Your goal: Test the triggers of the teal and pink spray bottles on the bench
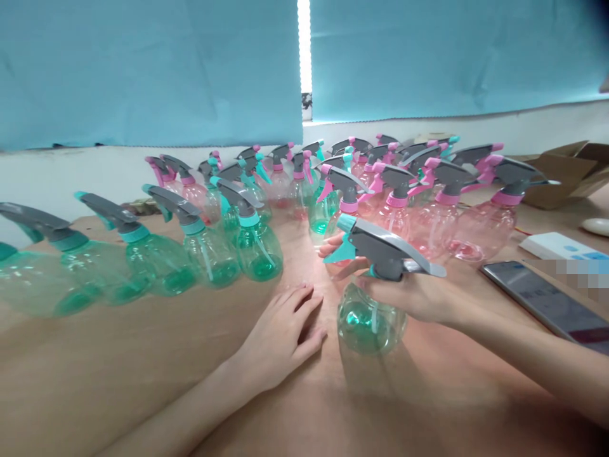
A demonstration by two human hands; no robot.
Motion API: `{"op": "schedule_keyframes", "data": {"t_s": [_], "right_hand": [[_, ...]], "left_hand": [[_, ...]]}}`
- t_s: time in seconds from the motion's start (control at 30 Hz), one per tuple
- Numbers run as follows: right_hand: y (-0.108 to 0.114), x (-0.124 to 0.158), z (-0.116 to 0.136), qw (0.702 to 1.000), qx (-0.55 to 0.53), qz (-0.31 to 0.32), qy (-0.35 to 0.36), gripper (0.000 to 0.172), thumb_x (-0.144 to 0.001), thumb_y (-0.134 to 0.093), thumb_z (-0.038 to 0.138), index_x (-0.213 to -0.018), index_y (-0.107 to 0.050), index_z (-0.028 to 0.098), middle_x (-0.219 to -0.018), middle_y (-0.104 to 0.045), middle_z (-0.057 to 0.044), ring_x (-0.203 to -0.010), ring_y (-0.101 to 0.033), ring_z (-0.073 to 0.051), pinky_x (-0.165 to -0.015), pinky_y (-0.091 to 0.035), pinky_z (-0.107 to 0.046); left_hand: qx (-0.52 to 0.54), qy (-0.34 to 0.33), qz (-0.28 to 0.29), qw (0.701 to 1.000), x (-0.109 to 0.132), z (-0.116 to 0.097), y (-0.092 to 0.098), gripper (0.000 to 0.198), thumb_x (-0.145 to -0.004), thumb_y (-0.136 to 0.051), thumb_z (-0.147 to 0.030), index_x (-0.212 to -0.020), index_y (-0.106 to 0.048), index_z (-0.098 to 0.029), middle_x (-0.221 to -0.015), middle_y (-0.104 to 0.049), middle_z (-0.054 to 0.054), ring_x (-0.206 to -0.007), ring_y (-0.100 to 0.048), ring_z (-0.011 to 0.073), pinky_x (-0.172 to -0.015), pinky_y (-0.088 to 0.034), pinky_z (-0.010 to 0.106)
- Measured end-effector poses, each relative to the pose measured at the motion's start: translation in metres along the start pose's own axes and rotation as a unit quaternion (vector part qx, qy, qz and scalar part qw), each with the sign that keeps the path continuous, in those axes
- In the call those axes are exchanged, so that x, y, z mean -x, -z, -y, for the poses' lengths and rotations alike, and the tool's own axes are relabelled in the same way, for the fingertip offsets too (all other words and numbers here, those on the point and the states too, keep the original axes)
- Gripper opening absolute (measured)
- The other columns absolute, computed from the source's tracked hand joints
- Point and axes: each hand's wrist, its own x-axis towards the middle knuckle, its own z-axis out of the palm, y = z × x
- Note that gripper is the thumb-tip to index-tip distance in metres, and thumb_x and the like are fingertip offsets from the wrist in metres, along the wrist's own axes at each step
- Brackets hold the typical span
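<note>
My right hand [413, 295] grips a clear green spray bottle [371, 327] around its neck, just below the grey head with its turquoise nozzle and trigger. The bottle is upright, close to the table; I cannot tell whether its base touches. On the bare tabletop [214, 362] to its left rests my left hand [280, 336], fingers loosely spread and nothing in it. Nearest to that hand stands another green spray bottle [259, 251], the end of a row of several green ones. Several pink spray bottles [394, 222] stand behind my right hand.
Pink and green spray bottles are mixed towards the back. On the right lie a phone [537, 298], a white box [556, 244] and a white rounded object [597, 226]. A cardboard box [566, 174] stands behind them. Blue blinds [152, 70] hang at the far wall.
</note>
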Motion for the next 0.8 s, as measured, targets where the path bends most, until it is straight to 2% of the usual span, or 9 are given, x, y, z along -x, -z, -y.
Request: {"op": "schedule_keyframes", "data": {"t_s": [0.13, 0.27, 0.53, 0.63, 0.8], "right_hand": [[-0.0003, 0.0009, -0.0010, 1.000, 0.004, -0.015, -0.003, 0.047, -0.069, -0.052, 0.011, -0.111, -0.063, 0.027, -0.115, -0.069, -0.001, -0.085, -0.071, -0.017, -0.079, -0.059, -0.032], [-0.0009, 0.0008, -0.0029, 1.000, 0.013, -0.012, -0.006, 0.042, -0.072, -0.055, 0.016, -0.112, -0.064, 0.027, -0.112, -0.070, -0.002, -0.076, -0.070, -0.016, -0.072, -0.059, -0.031], [-0.0013, 0.0012, -0.0022, 0.999, 0.028, -0.023, -0.009, 0.033, -0.075, -0.058, 0.019, -0.105, -0.065, 0.028, -0.101, -0.071, -0.001, -0.074, -0.068, -0.017, -0.066, -0.059, -0.030], [-0.0009, 0.0019, -0.0017, 0.999, 0.043, -0.028, -0.014, 0.028, -0.074, -0.058, 0.019, -0.099, -0.065, 0.028, -0.090, -0.071, 0.000, -0.072, -0.068, -0.017, -0.066, -0.059, -0.030], [-0.0004, 0.0013, -0.0019, 0.997, 0.070, -0.041, 0.015, 0.017, -0.071, -0.055, 0.018, -0.084, -0.062, 0.027, -0.077, -0.067, 0.000, -0.076, -0.068, -0.020, -0.065, -0.059, -0.031]], "left_hand": [[0.008, -0.002, -0.011, 1.000, -0.0003, 0.0000, -0.0002, 0.044, -0.094, -0.051, -0.036, -0.134, -0.050, -0.019, -0.142, -0.049, 0.012, -0.132, -0.042, 0.0312, -0.108, -0.035, 0.049], [0.011, -0.002, -0.014, 1.000, -0.0007, -0.0002, -0.0004, 0.044, -0.094, -0.052, -0.036, -0.134, -0.050, -0.019, -0.141, -0.049, 0.012, -0.132, -0.042, 0.0312, -0.108, -0.035, 0.049], [0.007, 0.001, 0.000, 1.000, -0.0003, -0.0005, 0.0004, 0.045, -0.094, -0.051, -0.036, -0.134, -0.050, -0.016, -0.142, -0.049, 0.014, -0.134, -0.040, 0.0300, -0.109, -0.034, 0.048], [0.010, 0.000, -0.006, 1.000, -0.0004, -0.0003, 0.0000, 0.044, -0.094, -0.051, -0.036, -0.134, -0.050, -0.019, -0.141, -0.049, 0.012, -0.133, -0.041, 0.0306, -0.108, -0.035, 0.049], [0.011, -0.001, -0.007, 1.000, -0.0008, -0.0006, 0.0000, 0.044, -0.094, -0.051, -0.036, -0.135, -0.049, -0.019, -0.141, -0.050, 0.012, -0.132, -0.042, 0.0305, -0.108, -0.035, 0.048]]}}
